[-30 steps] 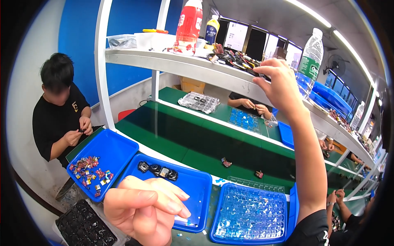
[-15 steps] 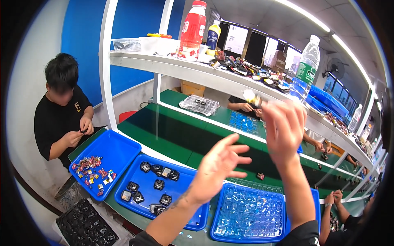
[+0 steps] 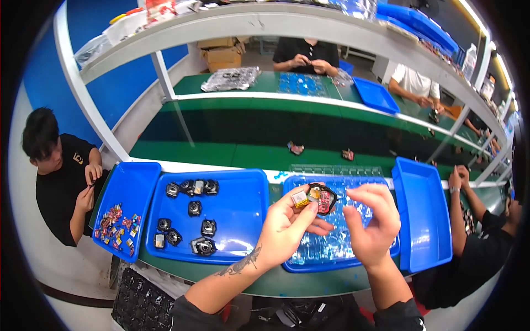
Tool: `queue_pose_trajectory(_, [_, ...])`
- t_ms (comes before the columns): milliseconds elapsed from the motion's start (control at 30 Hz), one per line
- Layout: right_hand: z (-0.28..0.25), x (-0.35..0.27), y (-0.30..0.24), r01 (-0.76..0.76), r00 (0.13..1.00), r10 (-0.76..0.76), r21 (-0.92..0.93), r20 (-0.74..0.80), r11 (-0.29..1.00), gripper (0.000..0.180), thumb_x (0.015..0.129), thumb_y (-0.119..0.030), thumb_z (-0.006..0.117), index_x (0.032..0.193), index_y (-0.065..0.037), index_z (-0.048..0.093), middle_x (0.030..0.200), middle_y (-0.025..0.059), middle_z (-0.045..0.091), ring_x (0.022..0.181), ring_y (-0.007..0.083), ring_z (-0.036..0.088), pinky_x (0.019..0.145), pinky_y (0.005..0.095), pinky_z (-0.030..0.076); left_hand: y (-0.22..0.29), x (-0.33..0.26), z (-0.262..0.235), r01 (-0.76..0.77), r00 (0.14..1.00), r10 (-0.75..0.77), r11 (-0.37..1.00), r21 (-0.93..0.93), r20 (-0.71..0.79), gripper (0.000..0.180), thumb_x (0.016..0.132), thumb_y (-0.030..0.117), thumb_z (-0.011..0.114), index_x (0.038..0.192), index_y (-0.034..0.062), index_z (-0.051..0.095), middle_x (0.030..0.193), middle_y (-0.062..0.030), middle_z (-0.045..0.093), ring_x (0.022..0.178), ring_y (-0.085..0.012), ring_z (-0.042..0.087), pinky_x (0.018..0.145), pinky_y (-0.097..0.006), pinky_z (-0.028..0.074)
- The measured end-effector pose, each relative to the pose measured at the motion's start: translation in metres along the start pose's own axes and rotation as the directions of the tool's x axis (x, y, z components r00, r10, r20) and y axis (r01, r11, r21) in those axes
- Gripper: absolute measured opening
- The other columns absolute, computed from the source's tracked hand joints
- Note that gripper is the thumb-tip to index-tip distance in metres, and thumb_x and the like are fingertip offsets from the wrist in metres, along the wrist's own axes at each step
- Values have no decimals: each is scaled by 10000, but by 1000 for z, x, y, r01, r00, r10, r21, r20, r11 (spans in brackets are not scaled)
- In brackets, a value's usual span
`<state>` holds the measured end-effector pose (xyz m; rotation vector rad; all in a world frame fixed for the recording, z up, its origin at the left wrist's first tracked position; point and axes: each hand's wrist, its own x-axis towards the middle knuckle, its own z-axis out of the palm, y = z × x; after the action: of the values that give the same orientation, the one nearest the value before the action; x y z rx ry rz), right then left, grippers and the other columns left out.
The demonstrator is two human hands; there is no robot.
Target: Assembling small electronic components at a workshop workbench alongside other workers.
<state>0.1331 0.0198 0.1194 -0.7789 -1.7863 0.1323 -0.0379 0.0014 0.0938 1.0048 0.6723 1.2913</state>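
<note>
Holding black casing (image 3: 324, 199) over tray (image 3: 320, 268)

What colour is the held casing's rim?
Black: the casing's rim shows best in the head view.

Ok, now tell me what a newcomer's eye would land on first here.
Probably the left hand, just right of centre, holding a black-rimmed part with a red inside, while the right hand hovers open beside it. Next, likely the black parts scattered in the wide blue tray left of the hands. Then perhaps the small red and yellow pieces heaped in the leftmost tray.
</note>
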Motion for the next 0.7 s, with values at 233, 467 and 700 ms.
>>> queue_pose_trajectory(233, [5, -18, 24, -109, 980, 100, 45, 173, 993, 194, 717, 10, 758, 904, -14, 715, 824, 108, 660, 726, 231, 658, 626, 319, 522, -38, -8, 10, -23, 1000, 25, 976, 217, -9, 379, 960, -11, 506, 1333, -37, 441, 1157, -135, 601, 1043, -183, 627, 862, -314, 574])
queue_pose_trajectory(467, [8, -36, 37, -29, 984, 48, -110, 174, 994, 143, 718, 11, 740, 848, -30, 698, 801, 92, 667, 692, 239, 664, 593, 321, 531, -57, -3, 5, 165, 985, -166, 986, -32, -39, 307, 953, 3, 539, 1239, -16, 431, 1091, -142, 620, 924, -198, 680, 819, -320, 595])
queue_pose_trajectory(700, [15, -42, 43, 43, 980, 8, -252, 197, 967, 153, 734, 24, 709, 862, -24, 642, 917, 113, 650, 722, 257, 657, 602, 327, 534, -67, -1, 5, 215, 968, -232, 962, -167, -91, 328, 940, 18, 574, 1218, -9, 403, 1059, -166, 642, 888, -205, 697, 801, -302, 601])
